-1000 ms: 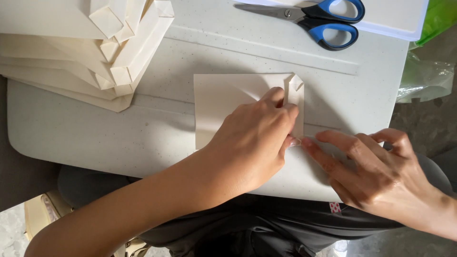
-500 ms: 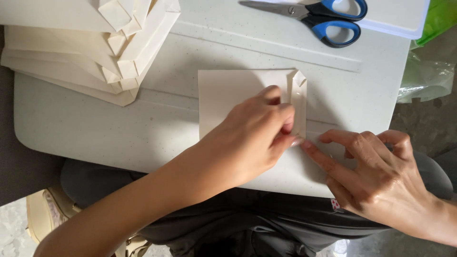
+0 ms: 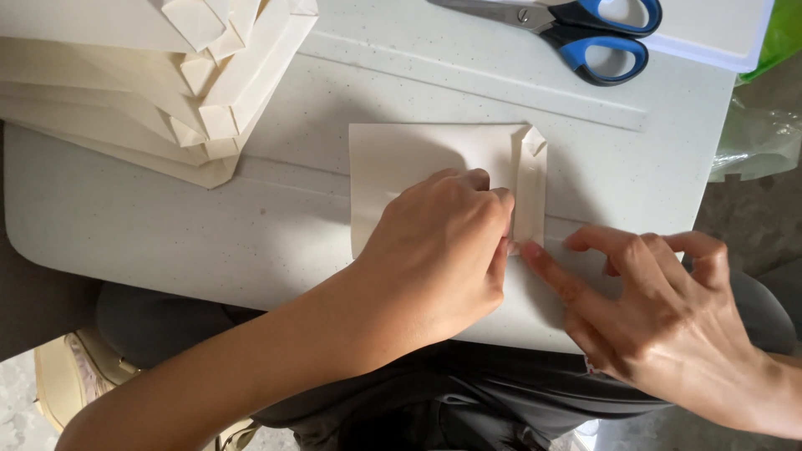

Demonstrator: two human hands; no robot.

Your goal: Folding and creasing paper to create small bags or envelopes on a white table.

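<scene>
My left hand (image 3: 434,259) has slid a little lower along the folded strip (image 3: 530,188) of the cream paper (image 3: 418,154), and my right hand (image 3: 660,317) has drawn its fingertip in beside it.

A cream paper bag (image 3: 418,167) is lying flat at the table's middle; a stack of similar cream folded bags (image 3: 125,83) is sitting at the far-left corner
</scene>
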